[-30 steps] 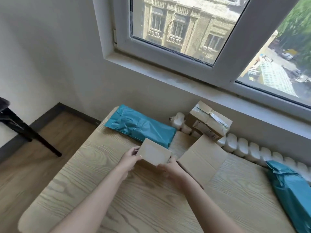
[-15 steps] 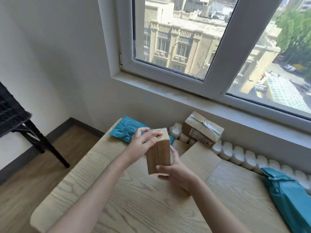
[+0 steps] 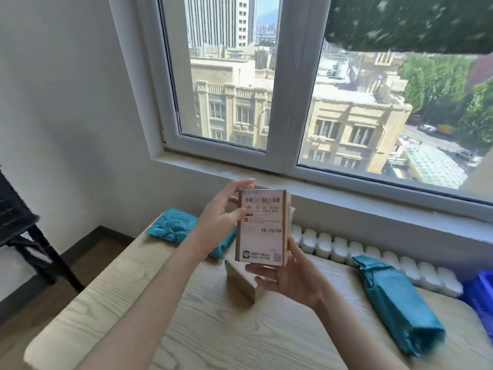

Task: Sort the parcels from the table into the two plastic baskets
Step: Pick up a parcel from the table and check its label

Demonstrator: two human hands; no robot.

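Note:
I hold a small cardboard box (image 3: 262,225) upright above the wooden table (image 3: 208,324), its shipping label with barcodes facing me. My left hand (image 3: 221,217) grips its left edge and top, thumb on the label side. My right hand (image 3: 288,273) cups its bottom right corner from below. A flat cardboard box (image 3: 240,283) lies on the table under my hands. One teal mailer bag (image 3: 176,227) lies at the far left, another teal mailer bag (image 3: 394,303) at the right. A blue plastic basket (image 3: 480,297) shows at the right edge.
A white radiator (image 3: 346,247) runs along the table's far side under the window sill (image 3: 346,193). A black chair (image 3: 24,231) stands on the floor at the left. The wall lies close behind the table.
I have lifted the small box higher off the table and turned it so that its label faces me. My view has tilted up toward the window.

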